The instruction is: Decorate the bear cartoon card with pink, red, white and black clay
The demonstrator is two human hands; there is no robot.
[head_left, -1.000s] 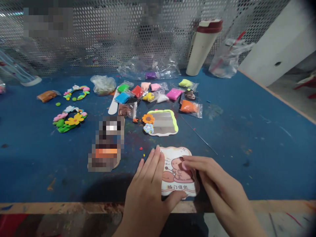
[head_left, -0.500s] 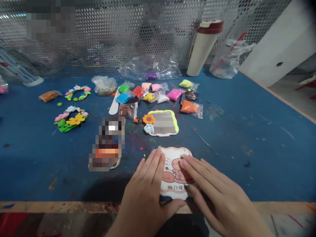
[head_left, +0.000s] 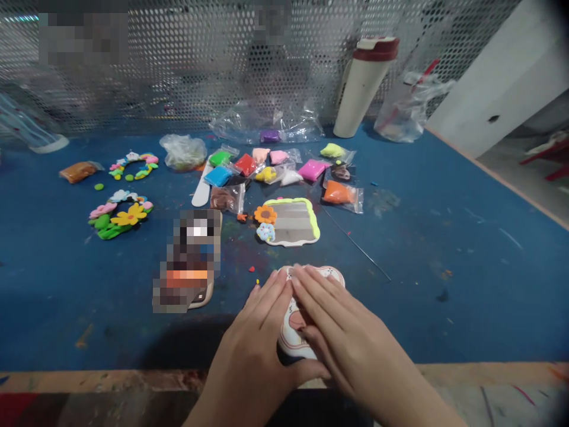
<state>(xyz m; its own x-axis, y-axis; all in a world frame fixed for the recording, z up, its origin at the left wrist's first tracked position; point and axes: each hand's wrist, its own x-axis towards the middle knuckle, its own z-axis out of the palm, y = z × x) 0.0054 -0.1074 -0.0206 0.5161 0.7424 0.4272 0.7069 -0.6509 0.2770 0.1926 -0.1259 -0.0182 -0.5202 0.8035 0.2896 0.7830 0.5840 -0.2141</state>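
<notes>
Two bare hands cover an illustrated, scalloped-edge plaque [head_left: 297, 320] at the front of a blue worktable [head_left: 444, 249].
The left hand [head_left: 258, 332] and right hand [head_left: 351, 332] lie flattened over it, fingers extended, gripping nothing visibly; a flower-trimmed mirror [head_left: 293, 222] lies just beyond, near a phone [head_left: 189, 261] on the left.

Plaque [head_left: 294, 333] on tbl [head_left: 444, 249] nr front edge, under L hand [head_left: 253, 338] & R hand [head_left: 360, 338]; mirror [head_left: 293, 222] behind plaque, phone [head_left: 191, 255] to L, rod [head_left: 364, 255] diag to R; 2 wreaths back L of phone, near wreath [head_left: 130, 216] in front of far wreath [head_left: 143, 169]; clay packs [head_left: 313, 170] clustered behind mirror, loose bag [head_left: 302, 121] behind packs; tumbler [head_left: 364, 89] back R, tied bag [head_left: 400, 118] to its R; mesh panel [head_left: 178, 71] at tbl's back
</notes>
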